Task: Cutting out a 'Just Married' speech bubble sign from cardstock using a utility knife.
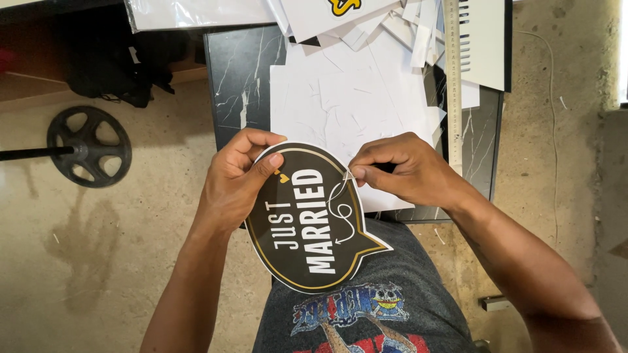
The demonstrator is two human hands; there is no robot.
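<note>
I hold a black speech-bubble-shaped card (307, 242) with a gold border, white lettering and a white rim, over my lap. My left hand (237, 180) grips its upper left edge, thumb pressed on the front face. My right hand (402, 168) pinches a small strip of the white rim at the card's upper right edge between thumb and fingertips. The card's pointed tail faces toward my right side.
A dark marble-patterned tabletop (239, 78) lies ahead, covered with white paper sheets and offcuts (353, 98). A long ruler (453, 78) lies along its right side. A black weight plate on a bar (89, 146) rests on the concrete floor at left.
</note>
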